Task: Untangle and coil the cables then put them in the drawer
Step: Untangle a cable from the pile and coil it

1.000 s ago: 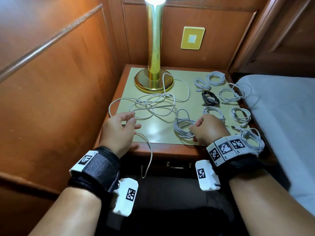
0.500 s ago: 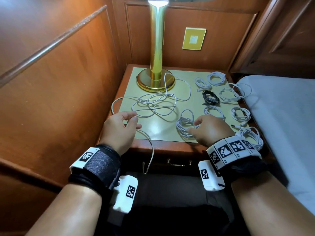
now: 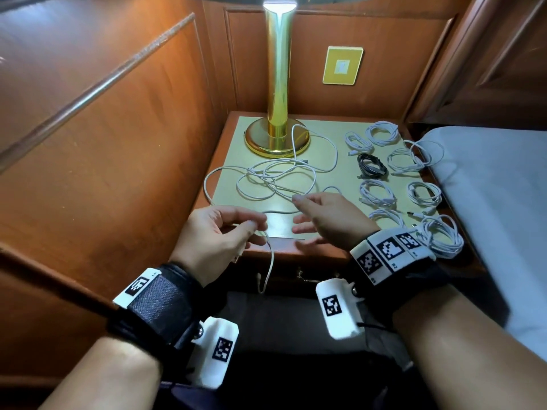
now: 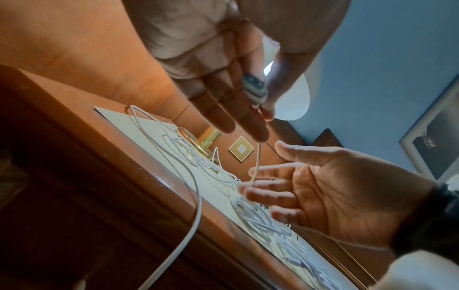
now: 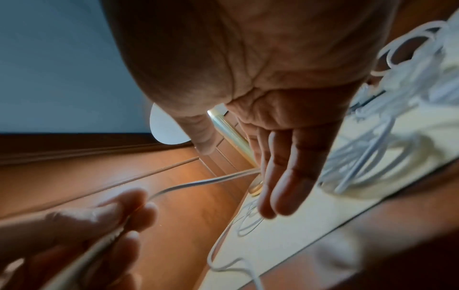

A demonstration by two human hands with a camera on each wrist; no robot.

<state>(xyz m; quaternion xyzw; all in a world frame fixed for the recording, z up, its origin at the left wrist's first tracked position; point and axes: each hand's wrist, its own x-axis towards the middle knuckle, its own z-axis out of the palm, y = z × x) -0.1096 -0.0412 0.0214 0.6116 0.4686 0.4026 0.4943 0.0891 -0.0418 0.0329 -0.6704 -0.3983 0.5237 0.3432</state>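
Observation:
A loose tangle of white cable [image 3: 275, 179] lies on the nightstand top [image 3: 325, 131] in front of the lamp. One strand runs to my left hand [image 3: 254, 227], which pinches it between thumb and forefinger; the cable's free end [image 3: 268, 270] hangs over the front edge. In the left wrist view the plug [image 4: 255, 88] sits between those fingers. My right hand [image 3: 307, 217] hovers open beside the left with fingers spread, holding nothing. Several coiled white cables [image 3: 376, 192] and one black coil [image 3: 371, 167] lie on the right half. The drawer [image 3: 307, 276] below is closed.
A brass lamp [image 3: 276, 137] stands at the back left of the top. Wood panelling [image 3: 118, 173] closes in the left side and the back. A bed [image 3: 488, 187] borders the right edge. One coil [image 3: 441, 238] lies at the front right corner by my right wrist.
My right hand let go of the coil at the front centre and moved left, opening toward the left hand. The left hand rose a little, still pinching the strand.

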